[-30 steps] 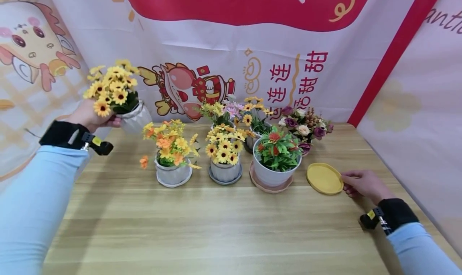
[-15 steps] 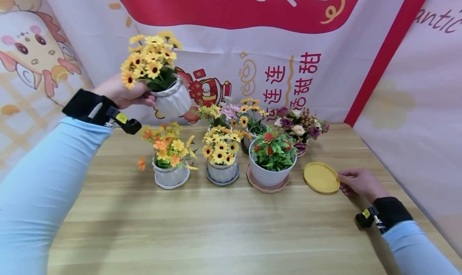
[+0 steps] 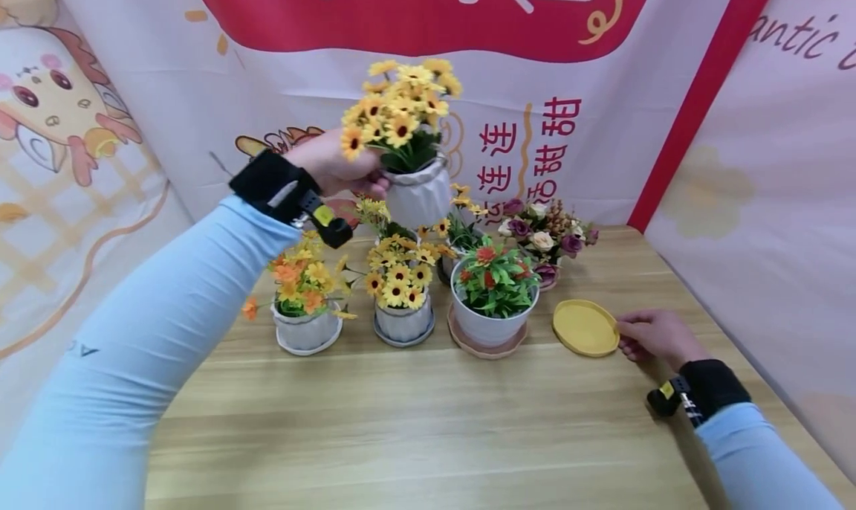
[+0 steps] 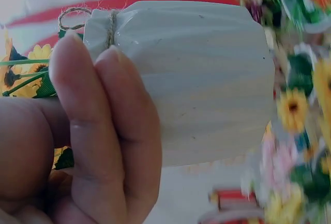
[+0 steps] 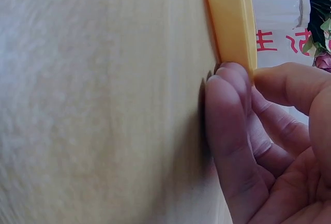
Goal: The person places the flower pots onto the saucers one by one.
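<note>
My left hand [image 3: 341, 164] grips the rim of a white fluted flowerpot [image 3: 421, 194] with yellow daisies [image 3: 401, 112], up in the air over the back row of plants. In the left wrist view the pot [image 4: 207, 84] has twine round its neck, and two fingertips lie against its wall. At the right of the table my right hand [image 3: 658, 335] pinches the edge of a round yellow saucer [image 3: 585, 328]. The right wrist view shows the saucer's rim [image 5: 232, 22] between thumb and fingers, close to the tabletop.
On the table [image 3: 414, 436] stand a pot of orange flowers [image 3: 304, 324], another daisy pot [image 3: 403, 320] and a red-flowered plant [image 3: 493, 309], each on a saucer. Behind them are purple and cream roses [image 3: 548, 235] and more potted flowers. A printed cloth [image 3: 321, 71] hangs at the back.
My left hand has carried the daisy pot to the right, from the table's left side to above the middle plants. The right hand stays at the yellow saucer.
</note>
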{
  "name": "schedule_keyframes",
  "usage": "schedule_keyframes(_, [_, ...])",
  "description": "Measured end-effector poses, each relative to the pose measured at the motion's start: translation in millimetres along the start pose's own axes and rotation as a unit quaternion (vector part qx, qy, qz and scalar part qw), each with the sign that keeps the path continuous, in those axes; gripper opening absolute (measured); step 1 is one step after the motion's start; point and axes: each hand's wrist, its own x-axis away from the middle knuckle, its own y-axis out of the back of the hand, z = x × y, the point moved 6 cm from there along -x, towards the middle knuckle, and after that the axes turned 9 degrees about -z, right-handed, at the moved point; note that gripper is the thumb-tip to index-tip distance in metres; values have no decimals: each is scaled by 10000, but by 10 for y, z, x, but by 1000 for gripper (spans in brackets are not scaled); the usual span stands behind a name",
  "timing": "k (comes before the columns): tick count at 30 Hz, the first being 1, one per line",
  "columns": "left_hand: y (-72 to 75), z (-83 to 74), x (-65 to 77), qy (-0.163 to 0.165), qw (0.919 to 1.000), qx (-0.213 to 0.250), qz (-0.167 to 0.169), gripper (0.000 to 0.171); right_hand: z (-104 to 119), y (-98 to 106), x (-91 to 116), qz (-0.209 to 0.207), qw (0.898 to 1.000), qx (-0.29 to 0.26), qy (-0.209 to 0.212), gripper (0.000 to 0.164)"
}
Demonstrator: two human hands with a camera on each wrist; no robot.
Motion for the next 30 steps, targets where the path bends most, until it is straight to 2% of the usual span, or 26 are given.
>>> schedule_keyframes(6, [-491,-132,-118,-65,9995,66,312,39,23,-50,-27,54,9999,-83,-78,46])
schedule_keyframes(13, [-948,-271,-223,33,9993,329,159,35,108,-112,-89,180,9998,-21,-107,46])
schedule_keyframes(18, [-1323,-336,-297,20,9990,361,253,36,229,-149,-150,203,9997,-150,-4,44])
schedule_keyframes(22, [-1692,-282,-318,70,9979,484,415,40,275,-189,-171,255,9986,-464,51,43])
schedule_keyframes(24, [-1881,-229,-316,60,9981,454,406,37,283,-212,-169,309,9973,-655,100,43])
schedule_keyframes(28, [-2245,-82,-359,156,9988,335,311,19,282,-231,-161,277,9965,-759,191,40])
schedule_keyframes(30, [-2388,-8,-415,185,9996,-26,215,9,286,-221,-157,163,9980,-570,232,36])
